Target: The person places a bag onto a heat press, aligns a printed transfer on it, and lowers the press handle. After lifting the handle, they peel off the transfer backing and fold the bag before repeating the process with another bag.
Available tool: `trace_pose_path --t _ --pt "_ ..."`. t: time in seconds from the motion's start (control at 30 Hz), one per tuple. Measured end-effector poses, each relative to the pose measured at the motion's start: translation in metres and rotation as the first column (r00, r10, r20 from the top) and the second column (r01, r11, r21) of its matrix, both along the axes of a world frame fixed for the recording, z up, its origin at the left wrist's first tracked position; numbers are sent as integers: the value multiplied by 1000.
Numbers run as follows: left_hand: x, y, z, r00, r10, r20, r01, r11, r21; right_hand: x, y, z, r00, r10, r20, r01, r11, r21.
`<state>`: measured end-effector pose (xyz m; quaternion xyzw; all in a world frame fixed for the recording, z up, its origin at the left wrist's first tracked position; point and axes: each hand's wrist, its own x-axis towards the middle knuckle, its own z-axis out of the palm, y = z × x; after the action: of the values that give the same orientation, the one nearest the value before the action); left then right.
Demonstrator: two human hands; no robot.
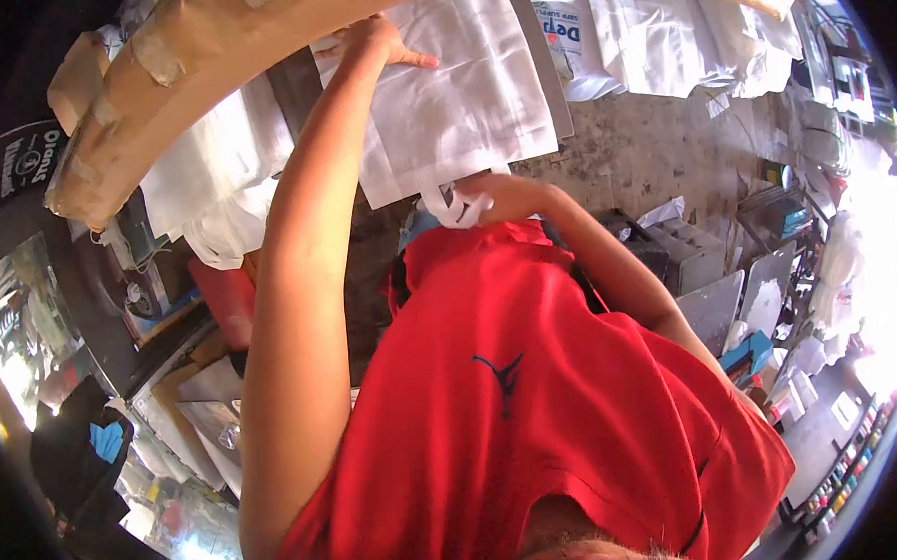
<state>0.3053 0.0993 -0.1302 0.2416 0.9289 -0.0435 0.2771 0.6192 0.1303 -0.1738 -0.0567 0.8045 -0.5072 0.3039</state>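
Observation:
A white fabric bag lies flat over a grey board at the top centre. My left hand rests on the bag's upper left part, thumb stretched out and the other fingers partly hidden near the brown wrapped bar. At the bag's near edge, close to my red shirt, my right hand is closed on the looped white strap; some of its fingers are hard to see.
A curved bar wrapped in brown tape crosses the top. White bags hang at the left, with more white bags at the upper right. Boxes stand on the right, and a rack of small coloured bottles is at the lower right.

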Motion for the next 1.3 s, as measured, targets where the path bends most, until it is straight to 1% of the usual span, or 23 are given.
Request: trace_pose_path --t 0.07,0.1,0.2,0.23,0.27,0.33,0.37,0.4,0.43,0.47,0.53,0.57,0.63,0.67,0.73,0.87,1.0,1.07,1.1,1.17,1.2,1.27,1.3 --pt "2 -2 -1 998 -62 -31 63 998 23 -4 5 11 992 -98 77 100 995 -21" --pt "3 -1 -3 997 -70 -26 71 997 23 4 8 27 990 -138 3 138 990 21" --pt "0 -1 -8 999 -1 -33 1 1000 4 9 7 78 993 -95 65 94 995 22" --pt "1 -2 -8 999 1 -33 -1 1000 10 6 7 92 991 -127 29 129 989 -67" --pt "2 -3 -8 999 0 -34 1 1000 15 5 13 92 992 -123 32 125 990 -69" --pt "3 -5 -8 999 -2 -36 4 999 33 -6 32 92 921 -390 15 381 892 -243" --pt "4 -5 -8 999 -5 -36 7 999 41 -10 35 97 786 -617 -23 617 783 78" --pt "4 -6 -7 999 -9 -36 11 999 49 -16 36 103 609 -781 -142 765 529 368" --pt "4 -6 -7 999 -13 -37 15 998 57 -8 46 75 556 -736 -385 817 399 417" --pt "3 -6 -6 999 -11 -36 13 998 67 3 56 52 525 -638 -563 849 350 395" --pt "2 -8 -3 999 -4 -32 6 997 78 8 55 37 514 -634 -577 854 316 413" --pt "3 -7 -4 1000 -5 -28 7 997 81 10 54 34 514 -636 -575 854 317 413" --pt "3 -6 -2 1000 -6 -23 8 996 94 9 56 33 570 -693 -442 810 384 442" --pt "5 -7 -2 1000 -5 -16 7 994 108 11 56 33 566 -694 -445 813 379 441" --pt "4 -8 0 999 -7 -34 10 996 87 10 55 33 611 -724 -321 749 397 531" --pt "3 -9 -2 999 12 -48 -10 999 45 10 52 38 601 -730 -325 750 374 546" --pt "4 -12 -6 996 -4 -93 10 998 63 5 63 41 635 -704 -319 729 410 548" --pt "3 -12 -6 997 4 -74 2 996 85 -2 69 53 718 -691 -78 533 475 701" --pt "5 -12 -7 998 5 -70 1 996 86 1 69 55 719 -691 -76 530 474 703" --pt "2 -11 -14 993 3 -116 2 999 44 3 70 57 647 -551 -527 737 275 618" --pt "1 -12 -16 993 4 -115 1 999 42 -2 69 55 648 -551 -526 736 276 618" --pt "1 -13 -19 987 -7 -161 15 999 47 -23 58 49 741 -432 -514 642 681 353" --pt "2 -15 -20 987 -9 -161 17 999 45 -34 46 46 740 -435 -513 643 680 352"
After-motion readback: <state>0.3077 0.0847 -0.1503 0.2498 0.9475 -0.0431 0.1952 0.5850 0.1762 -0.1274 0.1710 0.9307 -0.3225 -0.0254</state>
